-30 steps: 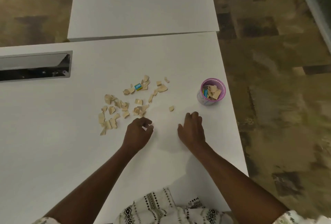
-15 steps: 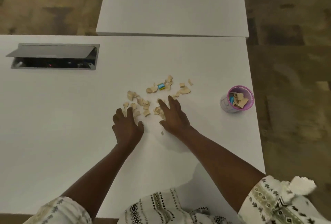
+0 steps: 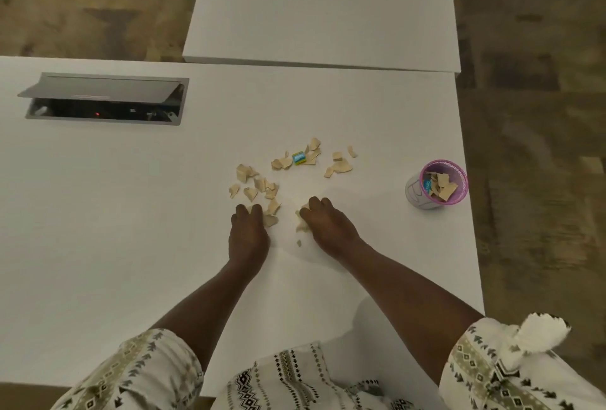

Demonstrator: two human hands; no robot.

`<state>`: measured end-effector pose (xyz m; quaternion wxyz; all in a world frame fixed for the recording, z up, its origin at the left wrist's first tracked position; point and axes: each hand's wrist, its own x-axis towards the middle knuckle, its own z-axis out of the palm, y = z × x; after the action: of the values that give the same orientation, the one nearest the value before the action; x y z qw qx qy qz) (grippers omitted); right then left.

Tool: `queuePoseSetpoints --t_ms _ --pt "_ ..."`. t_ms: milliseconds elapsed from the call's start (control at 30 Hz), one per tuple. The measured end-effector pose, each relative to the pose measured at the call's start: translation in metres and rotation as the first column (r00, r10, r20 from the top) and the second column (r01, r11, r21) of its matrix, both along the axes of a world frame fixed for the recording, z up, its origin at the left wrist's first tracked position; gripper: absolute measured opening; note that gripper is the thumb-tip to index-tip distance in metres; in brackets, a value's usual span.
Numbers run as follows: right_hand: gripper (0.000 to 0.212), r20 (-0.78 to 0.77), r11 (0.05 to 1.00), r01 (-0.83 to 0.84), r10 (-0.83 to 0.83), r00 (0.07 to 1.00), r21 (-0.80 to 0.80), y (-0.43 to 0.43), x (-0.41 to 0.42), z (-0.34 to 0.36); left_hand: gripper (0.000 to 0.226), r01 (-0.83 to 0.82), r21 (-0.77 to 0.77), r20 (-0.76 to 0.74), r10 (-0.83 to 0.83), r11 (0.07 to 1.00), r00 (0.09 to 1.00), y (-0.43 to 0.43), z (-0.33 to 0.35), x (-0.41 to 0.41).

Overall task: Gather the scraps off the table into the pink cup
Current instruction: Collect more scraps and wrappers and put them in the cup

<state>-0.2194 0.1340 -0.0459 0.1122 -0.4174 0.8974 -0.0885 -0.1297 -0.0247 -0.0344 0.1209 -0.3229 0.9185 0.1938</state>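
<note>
Hands on white desk point(image 3: 131, 213) | left hand point(image 3: 247, 232) fingers curled over tan torn paper scraps point(image 3: 251, 194) | right hand point(image 3: 329, 224) curled, gripping some | pink mesh cup point(image 3: 414, 196) well right, part-filled.

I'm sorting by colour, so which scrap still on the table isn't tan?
The small blue-and-green scrap, in the far cluster of tan scraps; every other loose piece on the table is plain tan.

A rectangular grey metal cable hatch point(image 3: 105, 98) has its lid tilted open and a small red light inside. Beyond it, to the right, stands a second white rectangular table point(image 3: 321, 6). A mottled brown floor point(image 3: 541, 147) lies further right.
</note>
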Motion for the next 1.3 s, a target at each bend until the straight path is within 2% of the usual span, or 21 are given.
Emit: queuePoseSetpoints --t_ms 100,167,233,300,400,533,700,900,1100,1300 --pt "0.017 0.082 0.996 0.09 -0.088 0.993 -0.019 0.012 0.0 0.0 0.012 0.066 -0.015 -0.011 -0.066 0.998 0.998 0.004 0.0 0.001" --pt "0.01 0.195 0.965 0.255 -0.238 0.951 -0.065 0.018 -0.002 0.001 0.011 0.073 -0.016 -0.019 -0.073 0.997 0.997 0.007 0.0 0.001" --pt "0.011 0.39 0.868 0.483 -0.407 0.826 -0.118 0.025 -0.003 0.008 0.012 0.052 -0.008 -0.041 -0.052 0.999 0.998 0.01 0.001 0.002" --pt "0.013 0.529 0.748 0.644 -0.485 0.696 -0.161 0.03 -0.005 0.017 0.014 0.029 0.009 -0.064 -0.029 1.0 0.998 0.014 0.003 0.002" --pt "0.014 0.638 0.621 0.762 -0.515 0.573 -0.184 0.04 -0.006 0.033 0.018 0.006 0.036 -0.085 -0.003 0.999 0.996 0.024 0.011 -0.004" --pt "0.016 0.701 0.532 0.831 -0.529 0.478 -0.166 0.055 -0.012 0.047 0.022 0.017 0.104 -0.18 0.002 0.994 0.984 0.046 0.027 -0.025" --pt "0.016 0.751 0.389 0.902 -0.534 0.389 -0.19 0.086 -0.027 0.063 0.025 0.068 0.188 -0.289 -0.011 0.98 0.957 0.089 0.057 -0.066" --pt "0.008 0.712 0.27 0.926 -0.592 0.377 -0.265 0.139 -0.055 0.086 0.014 0.187 0.289 -0.399 -0.06 0.939 0.915 0.138 0.082 -0.114" --pt "0.004 0.545 0.239 0.924 -0.753 0.37 -0.297 0.179 -0.084 0.096 0.011 0.264 0.385 -0.431 -0.081 0.884 0.899 0.189 0.092 -0.152" --pt "0.007 0.447 0.298 0.92 -0.807 0.386 -0.256 0.19 -0.105 0.097 0.017 0.271 0.389 -0.399 -0.104 0.88 0.911 0.221 0.09 -0.176"
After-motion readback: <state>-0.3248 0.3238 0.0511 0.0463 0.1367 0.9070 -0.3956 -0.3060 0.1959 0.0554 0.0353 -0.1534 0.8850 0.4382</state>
